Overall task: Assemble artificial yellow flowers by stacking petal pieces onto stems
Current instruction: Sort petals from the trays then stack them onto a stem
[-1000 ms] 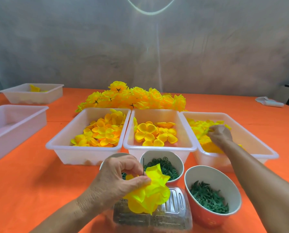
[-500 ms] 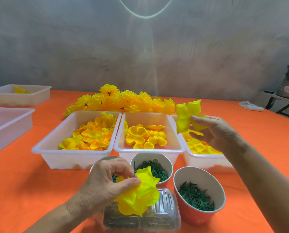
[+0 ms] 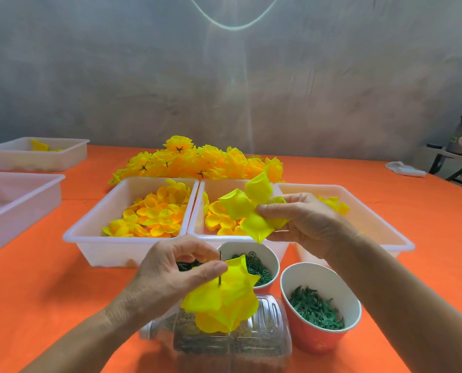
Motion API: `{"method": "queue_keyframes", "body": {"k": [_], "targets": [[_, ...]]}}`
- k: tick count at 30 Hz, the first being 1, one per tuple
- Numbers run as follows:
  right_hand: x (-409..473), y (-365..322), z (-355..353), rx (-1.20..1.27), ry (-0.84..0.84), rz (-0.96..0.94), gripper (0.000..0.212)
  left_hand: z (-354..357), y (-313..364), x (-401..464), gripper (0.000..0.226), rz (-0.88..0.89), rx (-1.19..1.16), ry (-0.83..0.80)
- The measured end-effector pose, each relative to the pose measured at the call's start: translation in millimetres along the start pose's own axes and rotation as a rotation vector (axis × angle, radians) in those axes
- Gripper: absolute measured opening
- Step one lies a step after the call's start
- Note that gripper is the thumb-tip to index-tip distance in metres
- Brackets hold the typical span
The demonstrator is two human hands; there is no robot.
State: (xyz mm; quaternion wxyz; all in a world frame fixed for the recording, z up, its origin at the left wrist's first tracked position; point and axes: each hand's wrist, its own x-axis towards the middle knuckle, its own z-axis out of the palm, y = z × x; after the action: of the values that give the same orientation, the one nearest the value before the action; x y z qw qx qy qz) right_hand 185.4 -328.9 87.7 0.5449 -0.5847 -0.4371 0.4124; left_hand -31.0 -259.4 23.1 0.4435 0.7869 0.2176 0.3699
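My left hand [image 3: 168, 275] pinches a half-built yellow flower [image 3: 224, 300] held upside down, its thin dark stem [image 3: 220, 267] sticking up through the petals. My right hand [image 3: 305, 222] pinches a loose yellow petal piece [image 3: 247, 208] in the air, up and to the right of the stem, above the middle tray. The two pieces do not touch.
Three white trays hold petals: left [image 3: 90, 238], middle [image 3: 200, 189], right [image 3: 380, 219]. Cups of green rings [image 3: 274, 258] and green leaf pieces [image 3: 318, 335] stand in front. A clear plastic container [image 3: 267, 343] lies below the flower. Finished flowers [image 3: 197, 162] are piled behind. Two more trays [image 3: 22, 195] stand at left.
My right hand lifted a petal piece out of the right tray and carried it left and down toward the stem. My left hand kept its hold on the flower.
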Motion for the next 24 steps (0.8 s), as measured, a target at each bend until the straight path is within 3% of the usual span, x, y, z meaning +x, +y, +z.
{"method": "queue_keyframes", "body": {"k": [3, 8, 12, 16, 20, 24], "targets": [[-1.2, -0.7, 5.0, -0.061, -0.011, -0.008, 0.009, -6.3, 8.5, 5.3, 0.045, -0.013, -0.024, 0.057], [-4.9, -7.1, 11.0, -0.117, -0.094, -0.001, 0.014, -6.3, 31.7, 19.7, 0.030, -0.034, -0.103, 0.189], [-7.7, -14.2, 16.5, -0.157, -0.181, 0.019, 0.025, -4.5, 43.1, 29.1, 0.046, -0.130, -0.227, 0.116], [-8.9, -18.2, 17.9, -0.107, -0.259, 0.079, 0.033, -2.8, 43.6, 32.3, 0.033, -0.252, -0.326, 0.096], [-10.0, -18.9, 14.9, 0.008, -0.272, 0.135, 0.020, -5.4, 44.9, 29.8, 0.027, -0.353, -0.410, 0.089], [-11.3, -17.9, 20.0, -0.001, -0.318, 0.160, 0.031, -7.5, 49.1, 26.4, 0.024, -0.398, -0.441, 0.046]]}}
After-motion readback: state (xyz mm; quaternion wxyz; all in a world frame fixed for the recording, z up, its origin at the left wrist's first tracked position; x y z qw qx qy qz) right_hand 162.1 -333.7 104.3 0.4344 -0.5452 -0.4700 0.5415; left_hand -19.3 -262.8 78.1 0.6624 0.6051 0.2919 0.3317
